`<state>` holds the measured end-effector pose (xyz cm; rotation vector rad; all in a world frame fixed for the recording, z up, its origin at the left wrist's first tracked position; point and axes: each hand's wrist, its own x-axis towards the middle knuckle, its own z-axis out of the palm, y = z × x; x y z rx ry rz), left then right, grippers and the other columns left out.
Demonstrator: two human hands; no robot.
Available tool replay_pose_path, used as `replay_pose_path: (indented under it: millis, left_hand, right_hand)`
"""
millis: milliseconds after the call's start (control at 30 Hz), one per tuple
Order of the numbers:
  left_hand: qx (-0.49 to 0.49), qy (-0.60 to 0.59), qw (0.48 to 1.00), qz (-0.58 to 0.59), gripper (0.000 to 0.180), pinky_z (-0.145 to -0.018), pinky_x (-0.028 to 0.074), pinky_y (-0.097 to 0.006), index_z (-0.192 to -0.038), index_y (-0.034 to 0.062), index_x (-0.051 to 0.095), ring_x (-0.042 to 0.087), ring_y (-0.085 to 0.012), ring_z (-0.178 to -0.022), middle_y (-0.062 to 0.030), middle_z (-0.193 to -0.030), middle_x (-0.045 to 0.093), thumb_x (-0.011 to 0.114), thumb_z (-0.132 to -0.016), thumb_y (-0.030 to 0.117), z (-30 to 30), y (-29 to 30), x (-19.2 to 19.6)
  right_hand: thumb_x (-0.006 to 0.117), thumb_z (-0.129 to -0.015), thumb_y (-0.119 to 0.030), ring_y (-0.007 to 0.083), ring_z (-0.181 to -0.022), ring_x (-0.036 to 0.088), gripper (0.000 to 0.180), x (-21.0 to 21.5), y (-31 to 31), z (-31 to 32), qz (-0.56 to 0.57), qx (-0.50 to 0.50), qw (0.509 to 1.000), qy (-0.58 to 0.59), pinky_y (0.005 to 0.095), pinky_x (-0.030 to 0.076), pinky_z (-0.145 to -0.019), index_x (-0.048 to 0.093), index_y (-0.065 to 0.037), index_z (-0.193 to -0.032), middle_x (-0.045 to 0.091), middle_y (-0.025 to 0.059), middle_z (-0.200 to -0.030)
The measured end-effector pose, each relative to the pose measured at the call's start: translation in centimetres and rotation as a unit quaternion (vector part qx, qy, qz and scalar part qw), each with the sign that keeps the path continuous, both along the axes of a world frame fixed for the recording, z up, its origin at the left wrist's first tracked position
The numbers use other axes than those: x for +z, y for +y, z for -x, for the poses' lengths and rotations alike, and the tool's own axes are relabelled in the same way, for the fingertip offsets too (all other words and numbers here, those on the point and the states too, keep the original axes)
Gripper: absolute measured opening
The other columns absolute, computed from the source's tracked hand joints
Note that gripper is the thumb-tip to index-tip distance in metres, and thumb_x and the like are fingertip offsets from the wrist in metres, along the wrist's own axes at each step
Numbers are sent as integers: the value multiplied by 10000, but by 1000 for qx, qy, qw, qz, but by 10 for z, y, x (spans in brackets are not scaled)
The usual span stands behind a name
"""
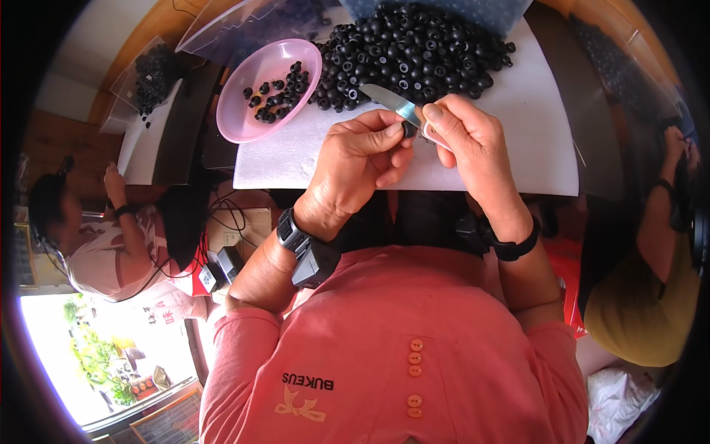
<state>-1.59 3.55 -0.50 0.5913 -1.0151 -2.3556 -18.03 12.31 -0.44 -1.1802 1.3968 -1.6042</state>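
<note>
In the middle of the head view, my left hand [353, 161] pinches a small round black part [409, 129] between thumb and fingers. My right hand [473, 140] is closed round the pale handle of a small knife [390, 100]. Its blade points up and to the left, just above the black part; whether the edge touches it I cannot tell. Beyond my hands lies a big pile of similar black parts [421, 55], several with ring-shaped openings. To its left, a pink dish [231, 111] holds several more of them.
A white foam sheet [532, 152] covers the work surface beneath my hands. Clear plastic bins [222, 33] stand at the far side. One person [118, 244] sits at the left with another pile of parts, another person [643, 296] at the right. Cables [233, 214] hang at the left.
</note>
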Motion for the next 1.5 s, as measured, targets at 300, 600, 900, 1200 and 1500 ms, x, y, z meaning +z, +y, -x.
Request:
replay_pose_path:
  millis: [300, 600, 900, 1200, 1500]
  left_hand:
    - [-8, -21, 1000, 13, 123, -460, 377, -247, -983, -27, 616, 555, -137, -649, -97, -843, 629, 575, -995, 88, -1, -1, 0]
    - [65, -24, 998, 9, 193, -448, 349, -233, -1100, -51, 651, 499, -118, -553, -76, -779, 614, 572, -966, 63, -8, -2, 16]
    - [274, -292, 653, 644, 228, -608, 465, -274, -1002, 25, 745, 587, -150, -720, -44, -793, 645, 744, -777, -8, -65, -81, 43]
    - [194, -319, 450, 811, 272, -623, 510, -386, -753, 46, 657, 606, -275, -771, -80, -812, 575, 860, -674, 210, 27, -32, 8]
    - [137, -323, 410, 842, 151, -673, 545, -409, -828, 31, 652, 606, -301, -855, -104, -888, 563, 743, -728, 97, 25, -29, -2]
  right_hand:
    - [623, -1002, -215, 61, -491, 452, 267, 0, 1, 0, 2, 3, 999, 51, 251, 485, -547, 635, -6, -838, 529, 16, -577]
    - [579, -1026, -204, 96, -496, 490, 216, -12, 8, 10, 86, 52, 995, -19, 263, 413, -487, 650, -32, -918, 600, 37, -680]
    - [528, -1055, -228, 111, -468, 436, 314, -12, 8, 20, 154, 35, 959, -237, 282, 381, -486, 622, 42, -925, 498, 14, -627]
    - [547, -1046, -225, 117, -475, 448, 302, -13, 9, 22, 153, 26, 961, -230, 276, 381, -493, 623, 39, -920, 497, 13, -622]
    - [550, -1045, -240, 111, -488, 464, 316, -12, 9, 21, 122, 34, 972, -200, 267, 386, -501, 616, 35, -904, 489, 10, -614]
